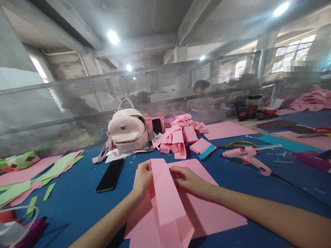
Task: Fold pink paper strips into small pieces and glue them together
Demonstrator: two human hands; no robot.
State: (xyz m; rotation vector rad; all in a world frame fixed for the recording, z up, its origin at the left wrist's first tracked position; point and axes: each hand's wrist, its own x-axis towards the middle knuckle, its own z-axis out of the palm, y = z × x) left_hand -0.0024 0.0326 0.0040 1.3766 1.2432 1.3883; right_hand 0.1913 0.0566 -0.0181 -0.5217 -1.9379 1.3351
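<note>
A folded pink paper strip (167, 196) lies on top of larger pink sheets (207, 213) on the blue table (77, 199). My left hand (143, 177) pinches the strip's far left edge, fingers closed on the paper. My right hand (187, 179) grips the strip's far right side, fingers curled over the fold. Both forearms reach in from the bottom of the view.
A black phone (110, 175) lies left of my hands. Behind it sits a pale pink backpack (128, 132) and a pile of folded pink strips (181, 136). A pink glue gun (248, 156) is at right. Green and pink scraps (31, 175) lie left. People sit behind a mesh partition (77, 103).
</note>
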